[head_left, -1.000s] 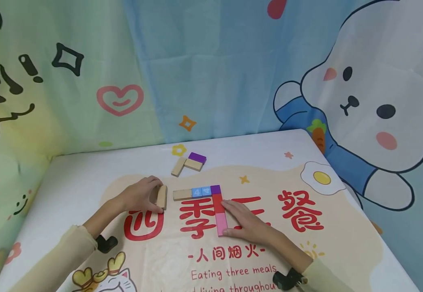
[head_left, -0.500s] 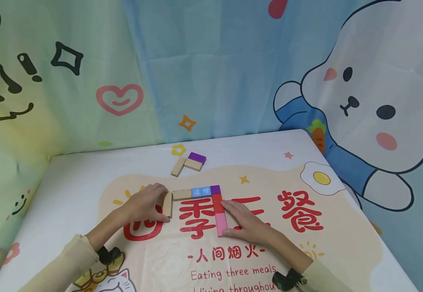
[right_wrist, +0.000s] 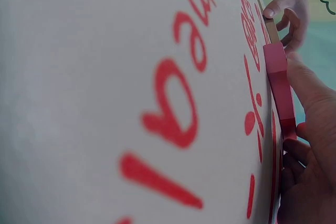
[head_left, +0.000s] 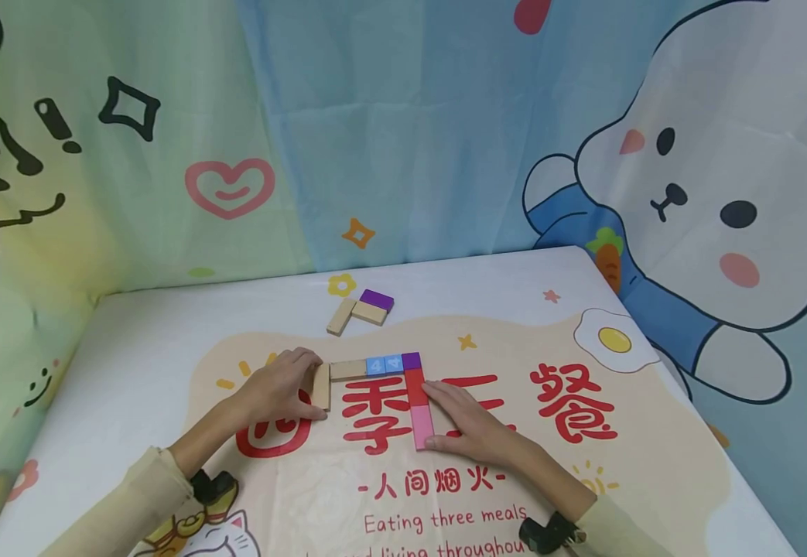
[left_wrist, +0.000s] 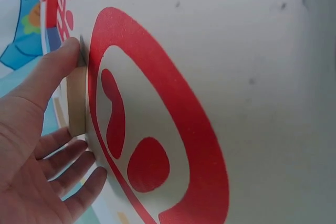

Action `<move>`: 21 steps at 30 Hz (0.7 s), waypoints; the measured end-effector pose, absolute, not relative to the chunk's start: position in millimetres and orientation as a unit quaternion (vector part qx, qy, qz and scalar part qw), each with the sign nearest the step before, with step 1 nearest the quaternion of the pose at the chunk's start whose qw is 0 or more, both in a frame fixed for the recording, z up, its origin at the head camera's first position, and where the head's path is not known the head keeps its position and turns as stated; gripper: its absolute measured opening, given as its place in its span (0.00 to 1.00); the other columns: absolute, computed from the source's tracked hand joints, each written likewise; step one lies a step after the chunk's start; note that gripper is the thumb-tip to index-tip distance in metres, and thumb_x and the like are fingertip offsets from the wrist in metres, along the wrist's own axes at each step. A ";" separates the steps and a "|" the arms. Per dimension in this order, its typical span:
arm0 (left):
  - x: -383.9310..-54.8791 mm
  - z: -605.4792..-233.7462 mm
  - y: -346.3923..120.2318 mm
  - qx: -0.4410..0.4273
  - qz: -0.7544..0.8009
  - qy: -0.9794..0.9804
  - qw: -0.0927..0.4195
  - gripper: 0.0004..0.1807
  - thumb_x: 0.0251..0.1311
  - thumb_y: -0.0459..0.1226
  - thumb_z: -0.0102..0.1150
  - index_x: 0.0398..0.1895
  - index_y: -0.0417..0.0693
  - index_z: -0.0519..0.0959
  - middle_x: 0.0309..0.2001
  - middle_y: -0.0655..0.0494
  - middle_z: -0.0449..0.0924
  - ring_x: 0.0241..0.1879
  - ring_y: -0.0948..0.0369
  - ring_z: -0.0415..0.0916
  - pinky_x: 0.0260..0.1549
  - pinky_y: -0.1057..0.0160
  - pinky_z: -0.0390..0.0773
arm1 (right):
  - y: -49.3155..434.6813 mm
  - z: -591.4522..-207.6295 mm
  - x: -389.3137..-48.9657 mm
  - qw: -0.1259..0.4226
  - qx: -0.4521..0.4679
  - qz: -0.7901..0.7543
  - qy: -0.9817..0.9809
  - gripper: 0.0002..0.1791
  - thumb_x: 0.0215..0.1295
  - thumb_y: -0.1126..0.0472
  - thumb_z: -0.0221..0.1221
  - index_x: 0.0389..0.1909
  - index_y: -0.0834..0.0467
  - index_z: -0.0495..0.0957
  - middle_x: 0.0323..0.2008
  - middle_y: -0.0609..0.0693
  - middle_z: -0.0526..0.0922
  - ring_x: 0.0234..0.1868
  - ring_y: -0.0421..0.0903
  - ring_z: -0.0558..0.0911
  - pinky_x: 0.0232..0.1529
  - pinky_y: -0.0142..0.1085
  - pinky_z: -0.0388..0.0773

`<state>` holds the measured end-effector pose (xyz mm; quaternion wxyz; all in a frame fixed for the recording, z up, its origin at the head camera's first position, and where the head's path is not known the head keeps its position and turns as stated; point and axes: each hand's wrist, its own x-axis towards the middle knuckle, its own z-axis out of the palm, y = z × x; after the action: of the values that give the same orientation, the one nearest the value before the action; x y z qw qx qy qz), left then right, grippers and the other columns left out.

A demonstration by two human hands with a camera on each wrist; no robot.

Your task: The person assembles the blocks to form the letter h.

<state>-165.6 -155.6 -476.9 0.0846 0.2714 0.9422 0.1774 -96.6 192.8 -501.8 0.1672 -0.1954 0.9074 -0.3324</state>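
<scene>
My left hand holds a plain wooden block between thumb and fingers, flat on the table. Its far end meets the left end of a row: another plain block, a light-blue piece marked with 4s, and a purple piece. From the purple corner, a red block and a pink block run toward me. My right hand rests along their right side, index finger by the red and thumb near the pink block's lower end. In the right wrist view, the thumb touches the pink block.
Farther back lie a loose plain block, another plain one and a purple block, close together. A printed cloth covers the table, and a patterned curtain hangs behind it.
My left hand has brought its wooden block to the right and slightly nearer me, up against the row's left end. My right hand and the other blocks have stayed put.
</scene>
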 end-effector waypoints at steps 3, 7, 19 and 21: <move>-164.6 -478.1 -155.6 0.272 0.174 0.943 0.080 0.42 0.40 0.56 0.76 0.58 0.47 0.71 0.57 0.52 0.74 0.52 0.58 0.71 0.43 0.60 0.83 | 193.3 -501.9 -96.8 0.168 -0.196 -0.333 0.907 0.49 0.56 0.38 0.63 0.75 0.48 0.53 0.75 0.49 0.56 0.74 0.53 0.59 0.60 0.55 0.73; -163.6 -477.8 -155.4 0.271 0.171 0.944 0.081 0.42 0.40 0.56 0.75 0.58 0.47 0.71 0.57 0.52 0.74 0.51 0.58 0.71 0.43 0.61 0.83 | 194.1 -502.4 -97.7 0.169 -0.197 -0.335 0.906 0.49 0.56 0.38 0.63 0.75 0.48 0.53 0.75 0.50 0.56 0.74 0.54 0.59 0.59 0.55 0.74; -161.6 -474.4 -153.9 0.271 0.172 0.944 0.074 0.43 0.41 0.56 0.75 0.59 0.45 0.71 0.57 0.50 0.74 0.51 0.57 0.71 0.45 0.57 0.82 | 193.9 -500.8 -97.0 0.166 -0.203 -0.331 0.907 0.49 0.56 0.39 0.64 0.76 0.49 0.53 0.75 0.50 0.56 0.74 0.54 0.59 0.59 0.54 0.75; -161.9 -474.6 -154.1 0.273 0.171 0.944 0.073 0.43 0.41 0.56 0.75 0.59 0.45 0.71 0.57 0.50 0.74 0.51 0.56 0.71 0.45 0.57 0.82 | 193.9 -500.5 -97.1 0.166 -0.203 -0.332 0.906 0.49 0.56 0.39 0.64 0.76 0.49 0.53 0.75 0.50 0.56 0.74 0.54 0.59 0.59 0.54 0.75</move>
<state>-161.9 -154.1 -474.6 0.0728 0.2730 0.9438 0.1713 -97.1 193.9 -500.5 0.1661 -0.2030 0.9061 -0.3319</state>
